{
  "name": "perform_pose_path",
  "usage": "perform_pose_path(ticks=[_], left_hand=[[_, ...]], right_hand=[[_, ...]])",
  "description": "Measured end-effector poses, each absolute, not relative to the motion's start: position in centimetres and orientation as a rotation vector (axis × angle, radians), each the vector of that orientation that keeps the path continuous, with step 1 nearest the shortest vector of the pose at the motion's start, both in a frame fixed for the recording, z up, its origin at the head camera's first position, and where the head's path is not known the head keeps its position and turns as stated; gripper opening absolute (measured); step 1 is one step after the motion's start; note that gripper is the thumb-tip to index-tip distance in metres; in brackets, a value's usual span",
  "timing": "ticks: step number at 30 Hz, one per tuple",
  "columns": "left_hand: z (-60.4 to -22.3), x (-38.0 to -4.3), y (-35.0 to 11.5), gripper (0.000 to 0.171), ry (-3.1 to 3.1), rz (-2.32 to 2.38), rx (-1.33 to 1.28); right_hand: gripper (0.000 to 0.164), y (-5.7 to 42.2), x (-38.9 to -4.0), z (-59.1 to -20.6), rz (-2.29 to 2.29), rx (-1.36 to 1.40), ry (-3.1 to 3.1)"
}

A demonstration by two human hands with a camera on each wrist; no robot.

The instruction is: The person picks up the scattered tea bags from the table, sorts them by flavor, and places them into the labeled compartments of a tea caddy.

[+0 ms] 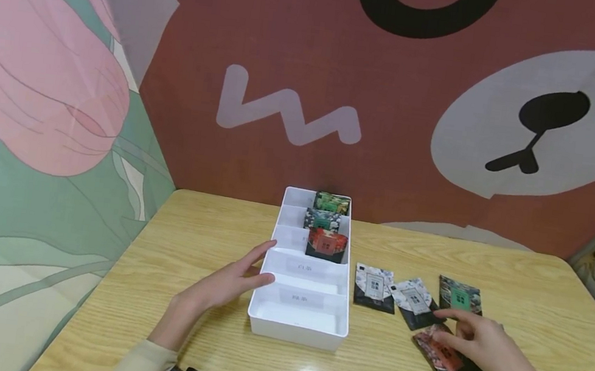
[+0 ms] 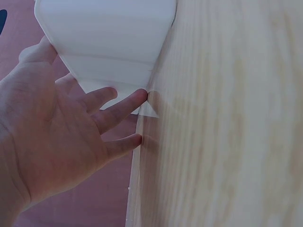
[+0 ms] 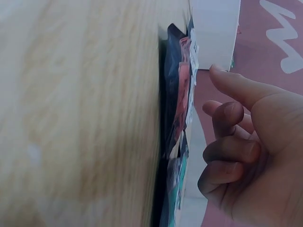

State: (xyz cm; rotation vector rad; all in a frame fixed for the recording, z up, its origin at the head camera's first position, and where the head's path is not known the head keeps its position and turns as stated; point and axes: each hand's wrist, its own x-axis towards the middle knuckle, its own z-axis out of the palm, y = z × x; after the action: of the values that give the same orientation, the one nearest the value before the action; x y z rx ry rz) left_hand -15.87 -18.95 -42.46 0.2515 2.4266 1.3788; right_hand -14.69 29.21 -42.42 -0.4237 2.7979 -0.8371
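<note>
Wooden table [image 1: 392, 368] | left hand [image 1: 223, 281]: fingers spread wide, touching white divided tray [image 1: 297, 334] beside it | right hand [image 1: 490, 349]: loosely curled, empty, hovering above red-labelled packet [image 1: 449, 362]

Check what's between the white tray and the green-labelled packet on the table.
A black-and-white packet nearer the white tray, then a second black-and-white packet nearer the green-labelled packet. Shows in the head view.

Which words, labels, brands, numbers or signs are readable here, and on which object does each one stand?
No text can be read with certainty.
White tray: compartment labels, characters too small and blurred.
Tray packets: printing too small.
Loose packets: character-like marks, too small.
Wall covering: drawn shapes, no legible words.
</note>
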Motion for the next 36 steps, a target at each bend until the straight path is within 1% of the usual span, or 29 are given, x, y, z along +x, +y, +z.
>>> perform_pose_path(ticks=[4, 12, 18, 23, 27, 31, 36], left_hand=[[-42.4, -15.9, -18.9, 0.072, 2.429, 1.376, 0.255], [-42.8, -15.9, -19.1, 0.071, 2.449, 1.353, 0.231], [-43.0, -16.0, -19.1, 0.072, 2.458, 1.346, 0.223], [-43.0, -16.0, -19.1, 0.072, 2.457, 1.345, 0.223], [-42.9, -16.0, -19.1, 0.071, 2.454, 1.354, 0.229], [-43.0, -16.0, -19.1, 0.071, 2.453, 1.353, 0.223], [-42.9, -16.0, -19.1, 0.072, 2.454, 1.348, 0.215]], right_hand=[[0.051, 29.8, -14.3, -42.6, -0.769, -0.379, 2.789], [0.052, 30.5, -13.9, -43.3, -0.634, -0.326, 2.82], [0.059, 30.4, -13.7, -43.6, -0.515, -0.281, 2.861], [0.066, 30.2, -13.7, -43.5, -0.493, -0.24, 2.865], [0.069, 29.9, -13.6, -43.5, -0.49, -0.223, 2.855], [0.067, 29.7, -13.7, -43.5, -0.496, -0.215, 2.853], [0.053, 29.7, -13.7, -43.5, -0.509, -0.201, 2.859]])
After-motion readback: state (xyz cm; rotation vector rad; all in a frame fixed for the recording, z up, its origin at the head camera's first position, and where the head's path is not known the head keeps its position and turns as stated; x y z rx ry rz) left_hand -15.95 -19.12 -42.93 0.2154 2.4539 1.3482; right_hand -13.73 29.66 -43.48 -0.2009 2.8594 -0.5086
